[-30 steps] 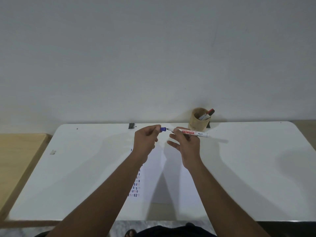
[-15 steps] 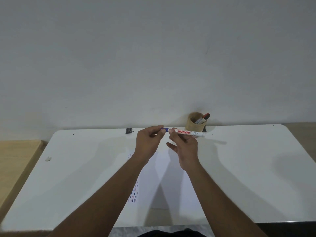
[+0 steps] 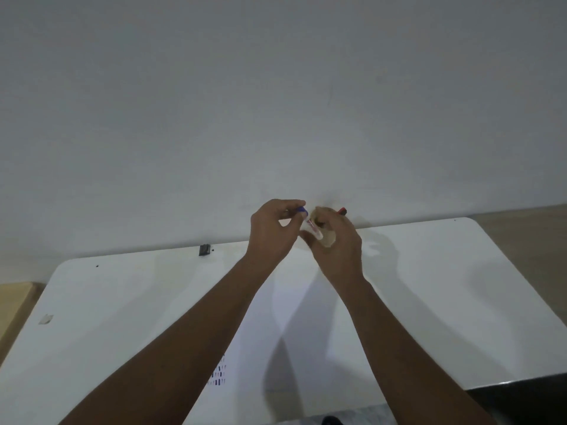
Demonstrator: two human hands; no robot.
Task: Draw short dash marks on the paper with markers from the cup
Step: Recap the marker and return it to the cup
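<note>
My left hand (image 3: 270, 237) pinches a blue marker cap (image 3: 302, 211) between thumb and fingers. My right hand (image 3: 336, 250) grips the white marker (image 3: 315, 230), whose barrel slants down to the right from the cap. I cannot tell whether the cap sits on the tip. Both hands are held above the table's back edge, right in front of the tan cup (image 3: 325, 239), which my right hand mostly hides. A red-capped marker (image 3: 342, 211) sticks out of the cup. The white paper (image 3: 291, 320) lies under my forearms, with rows of short dash marks (image 3: 219, 374) at its lower left.
The white table (image 3: 445, 286) stands against a plain wall. A small black object (image 3: 204, 250) lies at its back edge and a scrap of tape (image 3: 46, 319) at the left. A wooden surface (image 3: 15, 299) adjoins on the left.
Both hands have moved back and to the right, up against the cup. The marker has turned from lying level to slanting. The view has tilted upward.
</note>
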